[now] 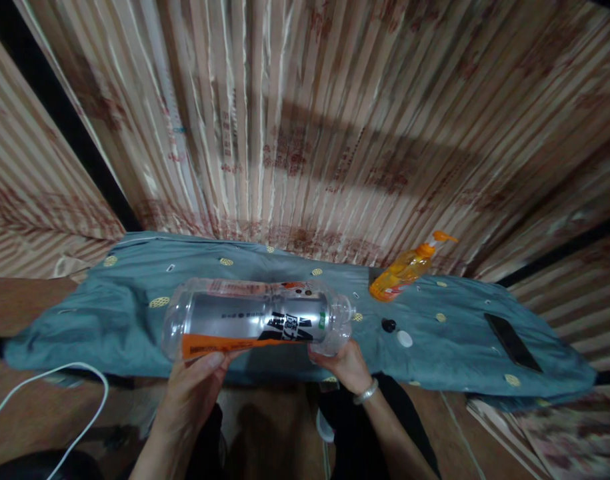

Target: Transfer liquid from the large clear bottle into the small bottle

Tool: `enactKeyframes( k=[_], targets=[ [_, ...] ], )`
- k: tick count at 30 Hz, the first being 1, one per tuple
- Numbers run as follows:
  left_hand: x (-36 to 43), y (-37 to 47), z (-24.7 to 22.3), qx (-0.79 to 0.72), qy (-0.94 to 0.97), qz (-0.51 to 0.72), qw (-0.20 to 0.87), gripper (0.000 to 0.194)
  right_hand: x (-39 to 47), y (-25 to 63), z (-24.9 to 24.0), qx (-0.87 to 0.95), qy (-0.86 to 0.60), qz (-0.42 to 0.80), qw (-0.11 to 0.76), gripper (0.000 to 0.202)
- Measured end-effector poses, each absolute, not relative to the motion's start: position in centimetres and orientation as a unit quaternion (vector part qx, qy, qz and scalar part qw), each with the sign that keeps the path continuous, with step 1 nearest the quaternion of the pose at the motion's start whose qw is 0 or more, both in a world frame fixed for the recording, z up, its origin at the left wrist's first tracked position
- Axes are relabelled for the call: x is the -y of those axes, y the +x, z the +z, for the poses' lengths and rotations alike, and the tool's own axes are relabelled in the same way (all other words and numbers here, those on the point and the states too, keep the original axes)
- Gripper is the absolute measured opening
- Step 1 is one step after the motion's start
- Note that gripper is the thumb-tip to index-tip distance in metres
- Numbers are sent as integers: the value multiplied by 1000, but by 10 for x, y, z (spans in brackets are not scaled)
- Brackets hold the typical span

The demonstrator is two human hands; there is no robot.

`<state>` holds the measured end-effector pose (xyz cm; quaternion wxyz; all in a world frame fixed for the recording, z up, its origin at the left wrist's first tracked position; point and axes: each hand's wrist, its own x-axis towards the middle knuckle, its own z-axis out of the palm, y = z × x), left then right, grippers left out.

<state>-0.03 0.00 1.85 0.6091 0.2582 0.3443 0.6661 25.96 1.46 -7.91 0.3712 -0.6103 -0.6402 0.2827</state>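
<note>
A large clear plastic bottle [245, 313] with a silver and orange label lies sideways in the air in front of me, its uncapped-looking neck to the right. My left hand [197, 383] grips its base end from below, the thumb along the orange band. At the neck end, my right hand [347, 367] is closed round the lower side, a silver bracelet on the wrist. Beyond the neck, an orange pump bottle [402, 273] stands on the cloth. Near it lie a small black cap [389, 325] and a white cap [405, 339].
A teal cloth with yellow pineapple prints [129, 320] covers the narrow table. A dark phone [512, 341] lies at its right end. Striped curtains [305, 133] hang behind, with dark poles [65, 113] at the sides. A white cable [97, 370] loops at the left.
</note>
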Motion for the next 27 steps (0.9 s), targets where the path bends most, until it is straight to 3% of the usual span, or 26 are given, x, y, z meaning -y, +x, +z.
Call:
enactKeyframes(
  k=[5,15,27],
  targets=[
    [1,2,21,-349,245,673,604,62,-15,260,-79,636,-612,294,365,24],
    [0,-1,18,-331,264,661,619,48,-15,261,-81,643,-606,285,371,25],
    [-4,-6,10,-332,295,649,618,53,-15,261,-83,643,-606,280,375,27]
  ],
)
